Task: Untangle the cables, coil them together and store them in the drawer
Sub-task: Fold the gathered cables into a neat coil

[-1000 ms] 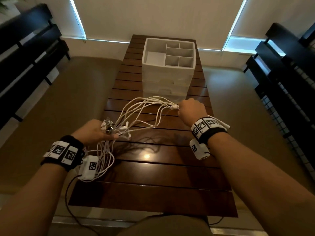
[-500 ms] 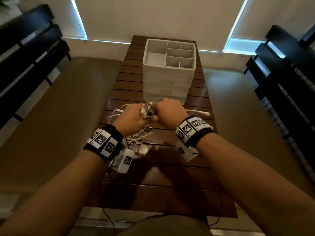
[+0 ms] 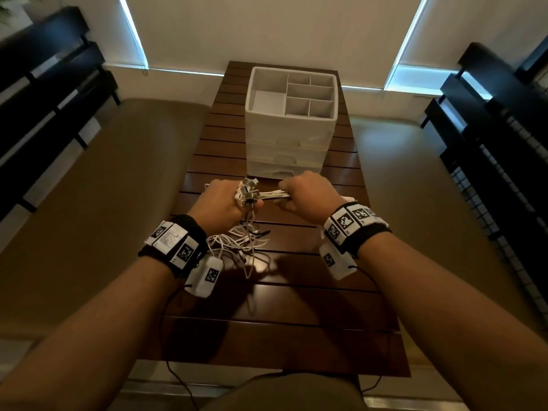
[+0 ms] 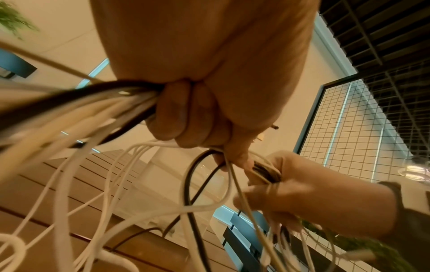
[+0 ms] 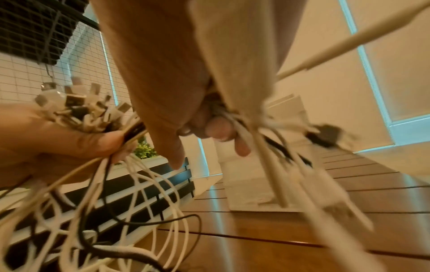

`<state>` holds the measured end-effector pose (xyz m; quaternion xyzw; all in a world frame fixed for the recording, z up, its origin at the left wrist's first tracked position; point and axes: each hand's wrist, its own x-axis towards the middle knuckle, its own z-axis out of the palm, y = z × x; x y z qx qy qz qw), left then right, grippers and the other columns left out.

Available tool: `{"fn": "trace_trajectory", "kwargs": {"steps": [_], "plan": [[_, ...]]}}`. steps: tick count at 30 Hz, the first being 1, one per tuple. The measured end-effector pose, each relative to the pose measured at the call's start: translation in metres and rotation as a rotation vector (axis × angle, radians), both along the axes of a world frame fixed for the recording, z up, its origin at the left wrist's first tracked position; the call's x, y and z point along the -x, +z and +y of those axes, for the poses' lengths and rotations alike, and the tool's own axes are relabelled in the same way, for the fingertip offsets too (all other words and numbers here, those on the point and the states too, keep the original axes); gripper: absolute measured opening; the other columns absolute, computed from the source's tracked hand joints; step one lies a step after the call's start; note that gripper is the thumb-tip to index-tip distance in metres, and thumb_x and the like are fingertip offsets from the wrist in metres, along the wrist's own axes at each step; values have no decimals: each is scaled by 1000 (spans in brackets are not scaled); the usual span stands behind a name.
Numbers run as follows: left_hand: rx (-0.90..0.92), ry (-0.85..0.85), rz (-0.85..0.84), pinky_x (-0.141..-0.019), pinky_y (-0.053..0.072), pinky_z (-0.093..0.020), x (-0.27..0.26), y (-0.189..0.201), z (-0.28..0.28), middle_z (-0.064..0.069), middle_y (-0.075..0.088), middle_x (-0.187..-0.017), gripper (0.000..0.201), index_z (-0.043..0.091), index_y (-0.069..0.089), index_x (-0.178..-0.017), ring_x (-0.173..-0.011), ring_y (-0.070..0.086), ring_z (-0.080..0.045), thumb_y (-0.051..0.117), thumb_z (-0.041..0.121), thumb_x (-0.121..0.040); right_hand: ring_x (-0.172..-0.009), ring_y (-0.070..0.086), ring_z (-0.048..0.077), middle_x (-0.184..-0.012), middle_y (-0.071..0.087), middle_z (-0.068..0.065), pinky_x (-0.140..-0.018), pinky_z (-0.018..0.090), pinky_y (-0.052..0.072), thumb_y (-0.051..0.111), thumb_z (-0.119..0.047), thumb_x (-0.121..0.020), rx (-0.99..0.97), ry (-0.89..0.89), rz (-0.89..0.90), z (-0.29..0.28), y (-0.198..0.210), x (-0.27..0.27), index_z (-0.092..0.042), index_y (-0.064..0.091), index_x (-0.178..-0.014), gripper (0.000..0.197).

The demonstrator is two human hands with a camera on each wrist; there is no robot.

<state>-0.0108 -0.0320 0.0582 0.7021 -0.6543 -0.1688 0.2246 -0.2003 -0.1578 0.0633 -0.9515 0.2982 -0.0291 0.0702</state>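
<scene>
A bundle of white and black cables (image 3: 271, 194) stretches between my two hands above the wooden table (image 3: 284, 315). My left hand (image 3: 226, 203) grips the bundle just behind a cluster of plugs (image 3: 247, 192), which also shows as plugs (image 5: 79, 108) in the right wrist view. My right hand (image 3: 308, 194) is closed around the same cables (image 4: 265, 171) a short way to the right. Loose loops of cable (image 3: 240, 243) hang under the left hand onto the table. The white drawer unit (image 3: 289, 129) stands just beyond the hands, all its drawers pushed in.
The drawer unit's top is an open tray with several dividers (image 3: 308, 96). Dark slatted benches (image 3: 44, 84) and a wire-grid rack (image 3: 504, 161) flank the narrow table. A thin black lead (image 3: 178, 378) trails from my left wrist over the table's near edge.
A second ago the hands were apart with cables fanned between them. They came together in front of the drawer unit, and now the right hand has slid a little right along the gathered bundle.
</scene>
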Motion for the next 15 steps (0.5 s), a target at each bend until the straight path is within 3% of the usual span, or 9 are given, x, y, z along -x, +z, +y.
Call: {"fn": "trace_trajectory", "kwargs": {"steps": [4, 8, 10, 13, 15], "plan": [[-23, 21, -32, -60, 34, -36, -5, 3, 1, 1, 56, -64, 40, 18, 55, -67, -62, 53, -21, 67, 36, -100, -75, 60, 25, -74, 58, 0, -65, 33, 42, 60, -49, -98, 57, -141, 81, -20, -10, 24, -23, 66, -87, 29], [-76, 13, -81, -60, 30, -35, -3, 6, 0, -2, 56, -66, 42, 18, 52, -67, -65, 54, -23, 65, 39, -101, -64, 56, 22, -67, 53, -1, -62, 34, 47, 59, -44, -99, 15, -198, 90, -16, -14, 27, -21, 70, -86, 28], [-94, 13, -91, -61, 30, -34, -2, 7, 0, -3, 58, -68, 42, 17, 54, -69, -68, 57, -26, 64, 41, -102, -66, 57, 23, -67, 52, -2, -64, 36, 50, 58, -45, -99, 27, -198, 91, -15, -17, 25, -23, 68, -87, 28], [-97, 24, -87, -62, 34, -37, -3, 11, 3, -3, 57, -67, 45, 26, 46, -64, -69, 56, -27, 65, 38, -102, -72, 58, 21, -74, 58, -4, -65, 34, 47, 64, -54, -94, -40, -150, 41, -19, -21, 29, -24, 61, -87, 31], [-81, 35, -76, -68, 43, -42, -5, 11, 6, -9, 62, -72, 45, 30, 44, -63, -73, 61, -33, 66, 35, -102, -75, 60, 20, -75, 60, -5, -63, 32, 42, 73, -47, -90, -161, -123, 50, -25, -21, 33, -26, 58, -83, 27]]}}
